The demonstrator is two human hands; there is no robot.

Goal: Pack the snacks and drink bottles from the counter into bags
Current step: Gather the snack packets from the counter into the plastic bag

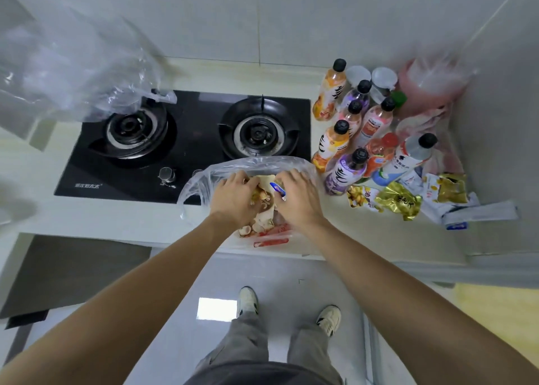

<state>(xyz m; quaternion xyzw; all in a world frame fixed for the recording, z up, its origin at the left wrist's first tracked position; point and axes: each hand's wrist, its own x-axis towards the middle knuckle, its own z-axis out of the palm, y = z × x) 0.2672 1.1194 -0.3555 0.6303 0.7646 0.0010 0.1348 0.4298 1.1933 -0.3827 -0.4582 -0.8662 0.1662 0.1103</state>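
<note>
Left hand (233, 199) gripping the snack packet (264, 206), right hand (297, 199) pinching a blue wrapper (277, 188), inside the clear bag (256, 166) at the surface (116, 221) edge; risked thin plastic tearing or sliding off.

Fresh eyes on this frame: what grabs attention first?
Both hands, left hand and right hand, are pushing snack packets into a clear plastic bag at the counter's front edge. To the right stands a cluster of drink bottles; behind the bag is a black two-burner stove.
</note>
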